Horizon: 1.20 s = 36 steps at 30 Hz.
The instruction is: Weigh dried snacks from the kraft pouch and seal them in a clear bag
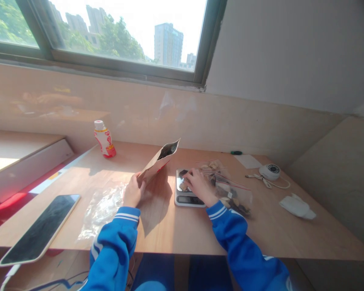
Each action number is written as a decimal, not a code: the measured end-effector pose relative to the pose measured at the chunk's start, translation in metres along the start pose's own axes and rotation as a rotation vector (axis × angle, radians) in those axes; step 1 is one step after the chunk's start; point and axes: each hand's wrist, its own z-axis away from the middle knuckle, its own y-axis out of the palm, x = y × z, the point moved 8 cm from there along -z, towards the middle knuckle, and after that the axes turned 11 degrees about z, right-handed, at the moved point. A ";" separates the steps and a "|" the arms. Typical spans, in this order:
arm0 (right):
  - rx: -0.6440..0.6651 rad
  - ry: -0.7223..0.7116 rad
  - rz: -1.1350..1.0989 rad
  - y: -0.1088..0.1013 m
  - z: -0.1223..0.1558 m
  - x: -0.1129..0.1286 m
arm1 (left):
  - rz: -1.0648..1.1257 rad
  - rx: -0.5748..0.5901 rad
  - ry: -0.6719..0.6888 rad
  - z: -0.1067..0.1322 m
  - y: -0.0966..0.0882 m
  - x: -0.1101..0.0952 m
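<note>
My left hand (133,190) is closed on the lower end of a brown paper pouch (154,165), which tilts up to the right with its top gaping and dark inside. Over a small silver digital scale (182,199) reaches my right hand (200,186), its fingers bent down at dark and brown pieces (183,186) on the weighing plate. What those fingertips grip, if anything, is too small to make out. Clear zip bags (235,198) of dark and pale pieces lie right of the scale, partly behind my right hand and sleeve.
Crumpled clear plastic (101,210) and a large phone (41,228) with a cable lie on the left. A white-and-red bottle (104,139) stands at the back. To the right are a white dome camera (269,172), a paper sheet (248,161), a green-handled tool (236,152) and a white packet (297,206).
</note>
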 end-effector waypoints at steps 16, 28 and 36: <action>-0.050 0.037 -0.277 -0.014 0.000 -0.014 | -0.013 0.001 -0.034 0.000 0.001 0.001; -0.313 0.151 -0.445 -0.071 0.012 -0.031 | -0.003 -0.010 -0.006 0.001 0.000 0.001; -0.373 0.207 -0.481 -0.077 0.018 -0.036 | 0.039 -0.036 0.021 0.000 -0.001 0.002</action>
